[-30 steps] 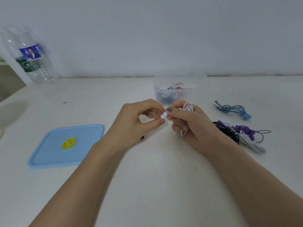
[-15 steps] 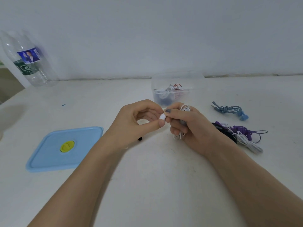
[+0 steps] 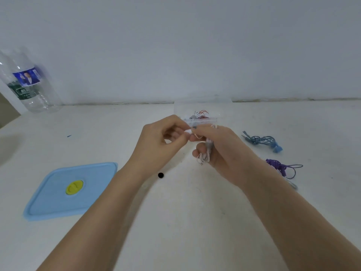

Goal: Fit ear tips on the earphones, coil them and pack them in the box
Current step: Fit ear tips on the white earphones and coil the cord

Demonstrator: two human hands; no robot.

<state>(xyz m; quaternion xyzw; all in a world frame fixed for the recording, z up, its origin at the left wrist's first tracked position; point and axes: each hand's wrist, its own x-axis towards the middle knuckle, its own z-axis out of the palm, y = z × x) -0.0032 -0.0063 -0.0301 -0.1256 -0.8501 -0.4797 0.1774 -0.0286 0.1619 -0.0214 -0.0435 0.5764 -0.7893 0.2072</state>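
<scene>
My right hand [image 3: 222,151] grips a bunched white earphone cable [image 3: 206,153], whose loops and plug hang below the fingers. My left hand [image 3: 160,145] meets it thumb to thumb and pinches the white ear tip end at the earbud; that small part is mostly hidden by the fingertips. Just behind both hands stands the clear plastic box [image 3: 203,114] with coiled earphones inside. A small black ear tip [image 3: 160,175] lies on the table below my left wrist.
A blue lid [image 3: 64,192] with a yellow knob lies at the left. Blue earphones [image 3: 261,140] and purple earphones [image 3: 281,168] lie coiled at the right. A clear water bottle [image 3: 27,83] stands at the far left by the wall.
Both hands stayed joined at the earbud and have shifted slightly up toward the box. The white tip seen between the fingertips earlier is now mostly covered.
</scene>
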